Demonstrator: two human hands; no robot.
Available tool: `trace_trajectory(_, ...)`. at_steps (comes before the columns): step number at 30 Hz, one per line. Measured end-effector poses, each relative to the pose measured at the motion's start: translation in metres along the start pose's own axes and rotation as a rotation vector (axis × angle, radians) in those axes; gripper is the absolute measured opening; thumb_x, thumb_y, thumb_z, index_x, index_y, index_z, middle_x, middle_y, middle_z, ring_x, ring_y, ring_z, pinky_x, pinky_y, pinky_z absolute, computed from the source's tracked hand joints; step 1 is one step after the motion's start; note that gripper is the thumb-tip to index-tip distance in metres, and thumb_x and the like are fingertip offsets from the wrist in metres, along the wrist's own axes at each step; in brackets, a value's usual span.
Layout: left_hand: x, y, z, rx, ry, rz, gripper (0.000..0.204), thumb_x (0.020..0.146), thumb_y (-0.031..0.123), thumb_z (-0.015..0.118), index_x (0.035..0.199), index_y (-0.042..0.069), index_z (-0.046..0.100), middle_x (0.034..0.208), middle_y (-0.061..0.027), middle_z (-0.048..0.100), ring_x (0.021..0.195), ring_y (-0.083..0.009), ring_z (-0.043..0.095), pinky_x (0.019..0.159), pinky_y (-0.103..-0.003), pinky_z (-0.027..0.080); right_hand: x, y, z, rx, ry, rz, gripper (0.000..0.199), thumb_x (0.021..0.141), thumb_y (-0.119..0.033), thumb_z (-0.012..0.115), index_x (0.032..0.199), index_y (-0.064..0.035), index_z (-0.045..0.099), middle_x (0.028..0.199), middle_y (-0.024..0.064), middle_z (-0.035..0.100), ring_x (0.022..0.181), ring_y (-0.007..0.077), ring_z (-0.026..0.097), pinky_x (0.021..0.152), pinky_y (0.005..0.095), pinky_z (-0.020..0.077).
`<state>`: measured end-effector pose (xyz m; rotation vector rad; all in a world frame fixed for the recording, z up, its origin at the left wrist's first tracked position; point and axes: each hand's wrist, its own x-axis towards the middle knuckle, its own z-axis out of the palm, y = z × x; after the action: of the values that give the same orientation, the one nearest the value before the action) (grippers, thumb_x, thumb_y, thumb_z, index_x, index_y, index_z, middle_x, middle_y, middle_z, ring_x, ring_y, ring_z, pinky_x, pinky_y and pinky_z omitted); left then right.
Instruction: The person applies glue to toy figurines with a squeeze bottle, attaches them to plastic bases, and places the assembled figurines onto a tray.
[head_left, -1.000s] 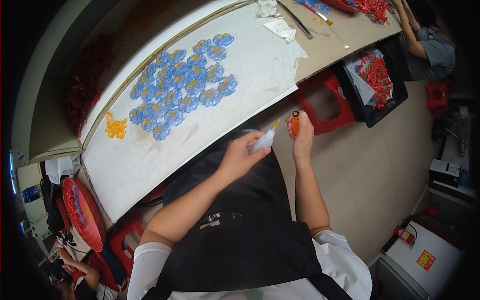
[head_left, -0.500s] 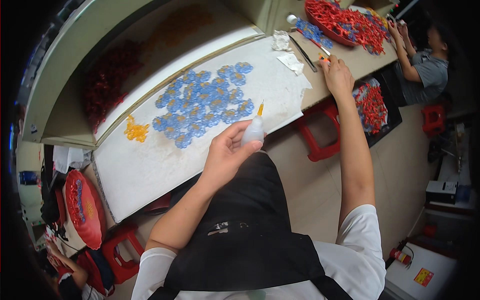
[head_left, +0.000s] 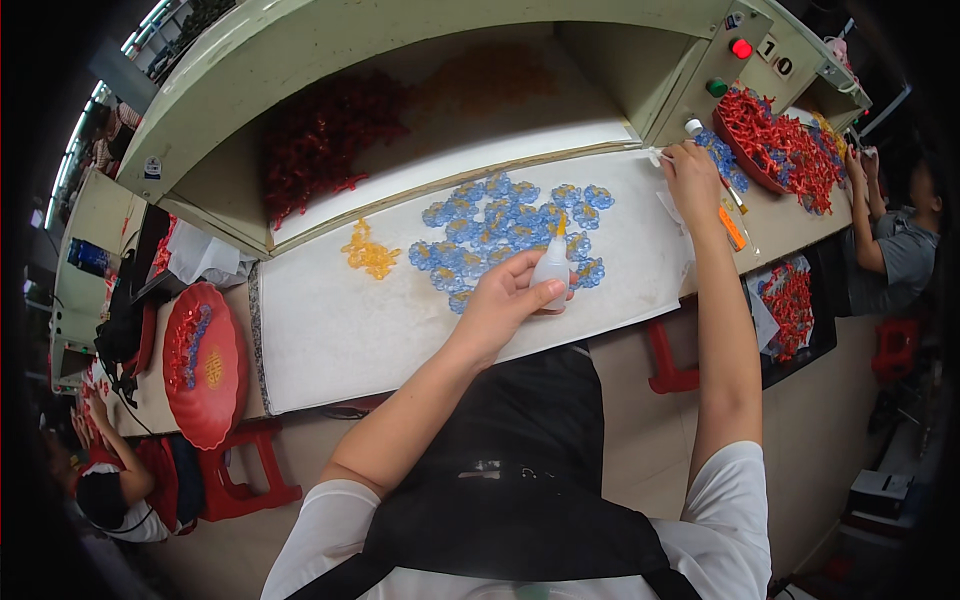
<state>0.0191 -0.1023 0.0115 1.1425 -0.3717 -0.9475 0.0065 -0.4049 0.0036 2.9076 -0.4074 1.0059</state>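
My left hand (head_left: pixel 520 305) is closed around a white squeeze bottle (head_left: pixel 552 275) with a yellow needle tip, held upright over the near edge of a white sheet (head_left: pixel 330 350). Beyond it lie many translucent blue flower-shaped pieces (head_left: pixel 520 220) with yellowish centres, spread in one layer. Left of them is a small pile of yellow-orange pieces (head_left: pixel 370 250). At the sheet's far right corner my right hand (head_left: pixel 690 180) has its fingers closed on a crumpled white tissue (head_left: pixel 655 157), mostly hidden under them.
A pale machine opening (head_left: pixel 590 85) behind the sheet holds red pieces (head_left: pixel 330 130). An orange object (head_left: pixel 733 230) lies beside my right wrist. Red trays stand at the right (head_left: pixel 745 150) and left (head_left: pixel 235 370). Red stools (head_left: pixel 245 470) and co-workers (head_left: pixel 900 220) flank the bench.
My right hand has left the orange object and moved to the tissue. My left hand still holds the bottle. The view has turned, bringing more of the machine into sight.
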Motion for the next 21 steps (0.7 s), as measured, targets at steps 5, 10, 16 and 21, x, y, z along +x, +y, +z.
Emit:
trace_trajectory(5,-0.019,-0.002,-0.024,-0.03,-0.041,0.122,0.036,0.081,0.012,0.057,0.112,0.0,0.045,0.1,-0.0092,0.058,0.089,-0.0134,0.056,0.078,-0.027,0.045,-0.022,-0.109,-0.052,1.159,-0.273,0.369,0.016,0.076,-0.007,0.055,0.088,0.0022,0.059,0.075,0.0015,0.055,0.067,0.0082,0.047,0.06,0.0214,0.0373)
trace_trajectory(10,-0.011,-0.029,-0.014,0.268,-0.036,0.288,0.037,0.078,0.018,0.061,0.108,0.0,0.05,0.097,-0.0072,0.056,0.087,-0.013,0.053,0.076,-0.027,0.042,-0.058,-0.137,-0.073,1.509,-0.428,0.506,0.012,0.071,-0.004,0.052,0.081,0.0027,0.054,0.075,0.0022,0.05,0.069,0.0098,0.045,0.064,0.0216,0.0353)
trace_trajectory(16,-0.05,-0.015,-0.018,0.5,0.063,0.43,0.036,0.076,0.017,0.058,0.108,0.002,0.049,0.096,-0.0137,0.057,0.088,-0.0228,0.056,0.076,-0.03,0.042,-0.061,-0.156,-0.075,1.597,-0.449,0.323,0.006,0.073,-0.004,0.052,0.075,0.0018,0.051,0.075,0.0049,0.047,0.064,0.0106,0.045,0.052,0.023,0.0375)
trace_trajectory(21,-0.05,-0.006,-0.015,0.483,0.109,0.548,0.033,0.079,0.025,0.056,0.103,0.003,0.05,0.091,-0.0123,0.058,0.083,-0.0259,0.056,0.071,-0.032,0.042,-0.07,-0.149,-0.075,1.38,-0.396,0.32,0.011,0.079,-0.004,0.054,0.088,0.0002,0.056,0.083,0.0087,0.056,0.075,0.0169,0.052,0.07,0.0262,0.0408)
